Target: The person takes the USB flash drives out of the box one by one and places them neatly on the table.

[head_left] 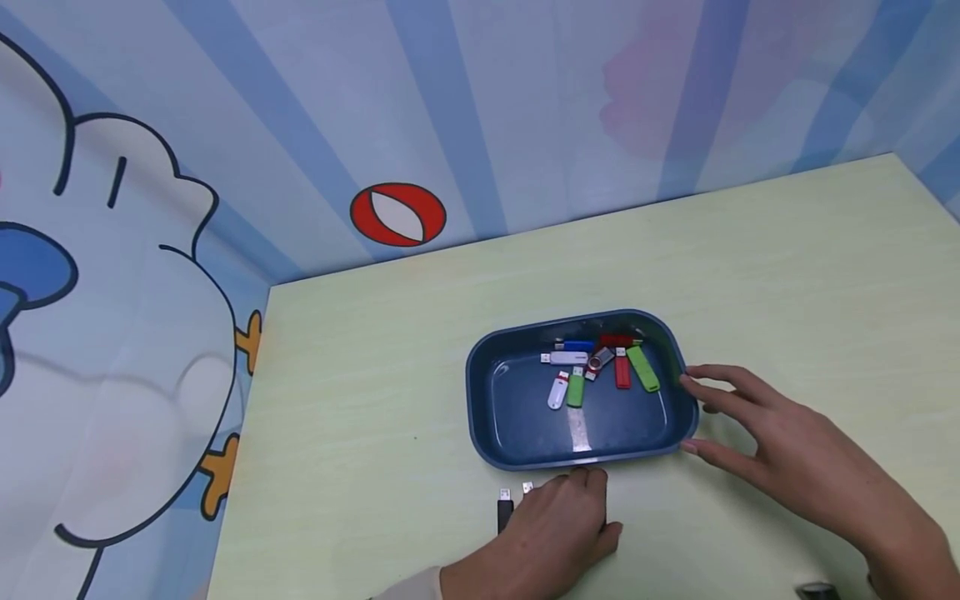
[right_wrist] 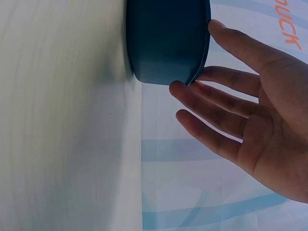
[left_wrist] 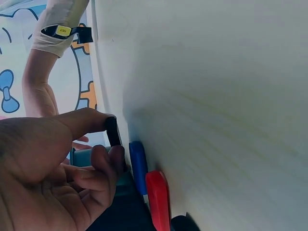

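Observation:
A dark blue plastic box (head_left: 525, 454) sits on the table with several USB sticks inside: white, green, red, blue and a silver swivel one. My left hand (head_left: 551, 533) is just in front of its near wall, pinching a black USB stick (left_wrist: 113, 131) between thumb and fingers. Beside that hand lies a black USB stick (head_left: 506, 515), and another metal plug (head_left: 528, 487) peeks out past the knuckles. A blue USB stick (left_wrist: 138, 166) and a red one (left_wrist: 158, 199) show close below the left fingers. My right hand (head_left: 795, 450) rests its spread fingertips against the box's right end.
The pale green table (head_left: 360, 400) meets a cartoon-printed wall (head_left: 525, 125) at the back and left. A dark object (head_left: 817, 591) shows at the lower right edge, near the right forearm.

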Demonstrator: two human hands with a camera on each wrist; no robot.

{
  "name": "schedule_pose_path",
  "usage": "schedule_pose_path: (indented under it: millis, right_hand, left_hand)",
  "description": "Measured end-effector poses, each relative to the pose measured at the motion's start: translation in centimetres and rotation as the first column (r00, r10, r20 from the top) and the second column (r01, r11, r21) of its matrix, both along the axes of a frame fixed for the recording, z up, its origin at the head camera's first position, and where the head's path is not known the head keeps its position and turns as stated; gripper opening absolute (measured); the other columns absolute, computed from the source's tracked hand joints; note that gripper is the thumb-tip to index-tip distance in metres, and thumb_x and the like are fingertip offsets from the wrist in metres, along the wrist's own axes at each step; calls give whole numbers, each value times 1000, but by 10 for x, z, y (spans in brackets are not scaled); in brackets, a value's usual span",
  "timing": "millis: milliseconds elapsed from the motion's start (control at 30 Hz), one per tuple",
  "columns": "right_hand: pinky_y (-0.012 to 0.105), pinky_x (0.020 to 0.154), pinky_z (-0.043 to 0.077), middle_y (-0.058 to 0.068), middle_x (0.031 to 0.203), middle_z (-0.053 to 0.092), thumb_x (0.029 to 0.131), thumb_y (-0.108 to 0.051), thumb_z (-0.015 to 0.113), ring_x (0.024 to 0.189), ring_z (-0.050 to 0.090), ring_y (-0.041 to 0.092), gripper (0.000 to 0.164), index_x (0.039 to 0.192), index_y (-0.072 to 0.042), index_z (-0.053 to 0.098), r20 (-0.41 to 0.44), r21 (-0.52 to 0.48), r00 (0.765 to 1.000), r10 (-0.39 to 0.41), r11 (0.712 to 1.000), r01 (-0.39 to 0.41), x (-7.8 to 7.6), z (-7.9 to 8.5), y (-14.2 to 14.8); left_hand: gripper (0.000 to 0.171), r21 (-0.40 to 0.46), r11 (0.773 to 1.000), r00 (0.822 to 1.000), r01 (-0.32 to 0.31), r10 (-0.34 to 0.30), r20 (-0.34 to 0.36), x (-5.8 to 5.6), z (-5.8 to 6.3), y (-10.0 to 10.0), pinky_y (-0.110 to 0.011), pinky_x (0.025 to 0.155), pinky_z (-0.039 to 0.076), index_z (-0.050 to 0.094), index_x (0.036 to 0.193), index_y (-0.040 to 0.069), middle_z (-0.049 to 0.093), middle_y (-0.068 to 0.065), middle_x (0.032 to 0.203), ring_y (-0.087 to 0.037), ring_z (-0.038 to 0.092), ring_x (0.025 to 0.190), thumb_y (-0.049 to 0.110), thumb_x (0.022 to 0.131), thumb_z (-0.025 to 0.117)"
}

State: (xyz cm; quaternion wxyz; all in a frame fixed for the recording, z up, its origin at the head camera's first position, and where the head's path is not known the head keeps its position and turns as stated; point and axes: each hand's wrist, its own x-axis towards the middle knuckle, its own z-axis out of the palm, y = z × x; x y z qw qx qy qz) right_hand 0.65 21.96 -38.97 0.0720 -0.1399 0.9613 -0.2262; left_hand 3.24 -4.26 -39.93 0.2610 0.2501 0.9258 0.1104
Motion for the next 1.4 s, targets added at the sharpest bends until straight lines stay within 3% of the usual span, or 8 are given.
schedule_pose_path:
  millis: [500, 767, 1167, 1400]
  right_hand:
    - [54, 82, 63, 13, 155, 50, 90, -45, 83, 112, 71, 34, 69, 149, -14, 63, 5, 8, 1000, -1, 1000, 1, 1, -2, -1]
    - [54, 82, 63, 13, 156, 49, 90, -45, 84, 111, 71, 34, 70, 149, -14, 63, 4, 11, 1000, 0, 1000, 0, 1, -2, -1]
    - [52, 79, 64, 13, 155, 50, 90, -44, 85, 112, 72, 34, 69, 147, -13, 64, -23, 1, 1000, 6, 1000, -6, 1, -1, 1]
    - [51, 79, 64, 12, 155, 51, 91, -44, 84, 111, 72, 32, 68, 148, -13, 64, -37, -1, 999, 14, 1000, -14, 2, 1, 1]
  left_hand:
    - [38, -37, 999, 999, -23, 22, -24, 1, -4, 3, -25, 59, 53, 66, 121, 10, 65, 3, 89, -5, 56, 70, 39, 100, 76]
    - [47, -52, 998, 999, -34, 35, 23, 0, -3, 3, -24, 62, 54, 64, 125, 11, 64, 3, 90, -6, 56, 71, 46, 96, 78]
    - [51, -93, 994, 998, 64, -63, 18, -3, 4, -2, -22, 70, 56, 62, 130, 12, 70, 1, 106, -6, 58, 79, 39, 93, 84]
    - [54, -117, 993, 1000, 15, -12, 26, -4, 3, 1, -24, 73, 58, 63, 132, 12, 72, 0, 108, -8, 58, 78, 43, 92, 84]
